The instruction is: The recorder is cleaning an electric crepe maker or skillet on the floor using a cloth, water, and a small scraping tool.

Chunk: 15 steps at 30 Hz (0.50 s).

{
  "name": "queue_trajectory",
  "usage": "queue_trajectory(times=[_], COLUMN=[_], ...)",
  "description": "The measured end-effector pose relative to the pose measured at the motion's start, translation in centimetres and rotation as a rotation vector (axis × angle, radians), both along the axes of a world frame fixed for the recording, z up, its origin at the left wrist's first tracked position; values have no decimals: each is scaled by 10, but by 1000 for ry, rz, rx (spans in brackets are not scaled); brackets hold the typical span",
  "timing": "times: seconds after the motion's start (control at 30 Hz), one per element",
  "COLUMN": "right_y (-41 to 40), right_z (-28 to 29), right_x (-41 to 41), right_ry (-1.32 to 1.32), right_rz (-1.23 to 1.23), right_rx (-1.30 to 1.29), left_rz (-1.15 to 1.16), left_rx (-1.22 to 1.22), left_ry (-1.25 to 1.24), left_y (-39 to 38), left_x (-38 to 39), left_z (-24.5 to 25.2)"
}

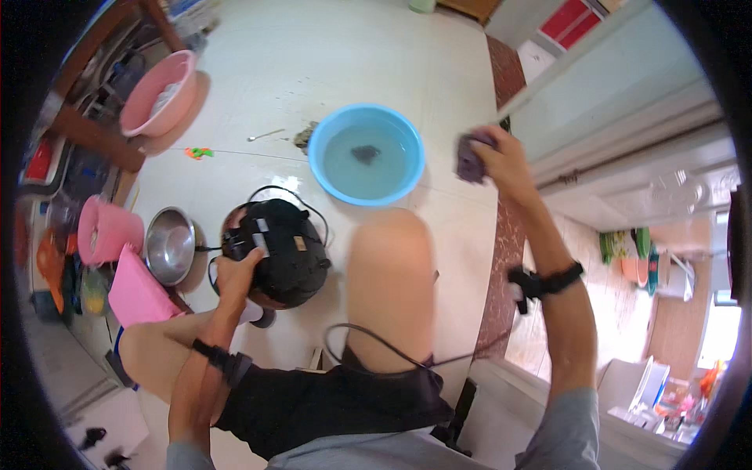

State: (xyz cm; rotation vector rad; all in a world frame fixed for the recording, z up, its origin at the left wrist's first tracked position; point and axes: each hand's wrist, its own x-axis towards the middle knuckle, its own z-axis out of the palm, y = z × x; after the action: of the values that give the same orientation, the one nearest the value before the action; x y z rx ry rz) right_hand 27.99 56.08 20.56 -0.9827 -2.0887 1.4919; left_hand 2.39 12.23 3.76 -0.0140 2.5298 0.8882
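Note:
My left hand (235, 276) grips the near left edge of a round black electric appliance (291, 252), possibly a cooker. Its underside, with labels and small feet, faces up, and a black cord loops beside it. Raised to the right, my right hand (499, 155) clasps a folded dark purple cloth (470, 158), slightly blurred. Between the two, a light blue plastic basin (335, 191) of water stands on the tiled floor (252, 53). Something small and dark (365, 154) lies in the water, too unclear to name.
To the left are a steel bowl (170, 245), a pink bucket (108, 229) and a pink basin (170, 111). A wet, dirty patch (304, 138) touches the blue basin's left side. A small orange-green toy (200, 153) lies nearby. A cable (382, 338) crosses my lap.

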Motion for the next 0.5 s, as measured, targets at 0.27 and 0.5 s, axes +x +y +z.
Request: queue_trajectory(times=[0.27, 0.5], right_y=[10, -75], right_z=[-151, -363], right_x=[-31, 153], right_ry=[-256, -1247], right_rz=[98, 672], right_rx=[397, 492], left_rz=[1, -56], left_rx=[194, 111], left_ry=[-141, -239], left_y=[-48, -47], left_x=[-24, 7], left_z=[-15, -21])
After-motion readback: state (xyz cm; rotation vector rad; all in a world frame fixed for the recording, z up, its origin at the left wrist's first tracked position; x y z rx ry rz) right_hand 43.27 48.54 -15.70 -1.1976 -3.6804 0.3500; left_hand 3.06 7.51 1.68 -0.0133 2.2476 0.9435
